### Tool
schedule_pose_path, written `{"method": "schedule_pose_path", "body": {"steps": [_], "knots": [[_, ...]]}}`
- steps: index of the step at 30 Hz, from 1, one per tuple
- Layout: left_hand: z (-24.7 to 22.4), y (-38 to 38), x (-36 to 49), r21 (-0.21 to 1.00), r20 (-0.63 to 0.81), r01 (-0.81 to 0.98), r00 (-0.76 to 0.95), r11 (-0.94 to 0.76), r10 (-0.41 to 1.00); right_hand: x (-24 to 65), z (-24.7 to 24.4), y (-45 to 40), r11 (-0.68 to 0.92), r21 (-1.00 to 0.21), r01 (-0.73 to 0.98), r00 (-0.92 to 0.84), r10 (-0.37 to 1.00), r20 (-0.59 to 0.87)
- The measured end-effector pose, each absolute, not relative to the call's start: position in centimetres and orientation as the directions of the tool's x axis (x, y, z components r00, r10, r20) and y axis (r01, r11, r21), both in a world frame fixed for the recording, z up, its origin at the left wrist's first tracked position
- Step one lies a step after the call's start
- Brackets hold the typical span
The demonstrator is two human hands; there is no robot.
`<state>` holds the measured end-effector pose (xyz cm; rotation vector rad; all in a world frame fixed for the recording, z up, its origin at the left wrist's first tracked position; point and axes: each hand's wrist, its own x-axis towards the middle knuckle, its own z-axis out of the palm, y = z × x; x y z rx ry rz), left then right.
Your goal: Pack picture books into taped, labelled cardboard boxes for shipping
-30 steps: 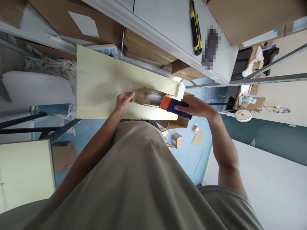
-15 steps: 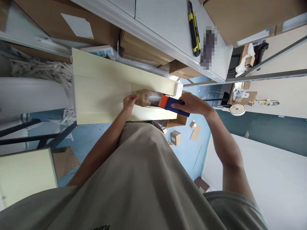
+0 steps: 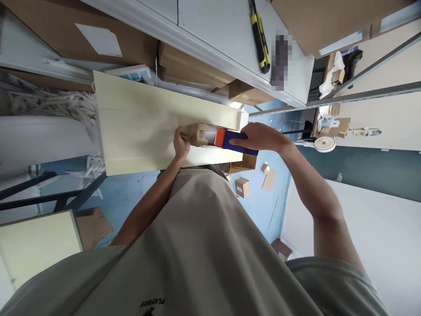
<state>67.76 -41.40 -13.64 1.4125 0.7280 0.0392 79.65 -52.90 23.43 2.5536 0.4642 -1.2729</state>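
Note:
A brown cardboard box (image 3: 198,134) lies on the pale yellow tabletop (image 3: 138,118), its right end facing a blue and orange box (image 3: 233,140). The orange end of that box sits at or partly within the cardboard's opening. My right hand (image 3: 255,137) grips the blue part, thumb stretched along its top face. At the cardboard box's left end is my left hand (image 3: 181,144), its fingers bent against the flap; part of them is hidden.
Above the table runs a white shelf (image 3: 217,33) carrying a yellow and black cutter (image 3: 260,41) and a blurred-out item. Cardboard boxes (image 3: 194,68) stand beneath it. A small carton (image 3: 242,187) rests on the blue floor. A metal post crosses the right side.
The blue and orange box has shifted slightly left and sits a little deeper in the cardboard box. My left hand has changed its hold at the left end. The view has shifted slightly.

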Motion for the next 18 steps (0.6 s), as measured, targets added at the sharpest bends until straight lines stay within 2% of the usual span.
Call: {"method": "schedule_pose_path", "body": {"steps": [2, 4, 7, 10, 13, 18], "knots": [[-12.0, -40.4, 67.5, 0.936, -0.351, 0.325, 0.872, 0.135, 0.341, 79.7, 23.5, -52.8, -0.910, 0.111, 0.401, 0.562, 0.148, -0.814], [-9.7, -39.3, 67.7, 0.982, -0.191, 0.186, 0.963, 0.045, 0.188, 79.9, 23.4, -52.9, -0.904, 0.106, 0.414, 0.555, 0.158, -0.817], [-5.9, -38.1, 69.2, 0.992, 0.029, -0.035, 0.998, -0.121, -0.052, 80.5, 22.8, -53.5, -0.900, 0.018, 0.435, 0.536, 0.243, -0.809], [-3.6, -37.6, 70.9, 0.966, 0.106, -0.147, 0.975, -0.211, -0.194, 81.2, 22.1, -53.7, -0.873, -0.084, 0.480, 0.521, 0.361, -0.774], [-3.1, -37.7, 71.5, 0.951, 0.105, -0.168, 0.965, -0.258, -0.241, 81.4, 21.7, -53.3, -0.857, -0.112, 0.504, 0.535, 0.411, -0.738], [-4.3, -38.2, 70.5, 0.952, 0.038, -0.083, 0.987, -0.295, -0.156, 81.0, 20.7, -52.1, -0.845, -0.199, 0.497, 0.555, 0.486, -0.675]]}}
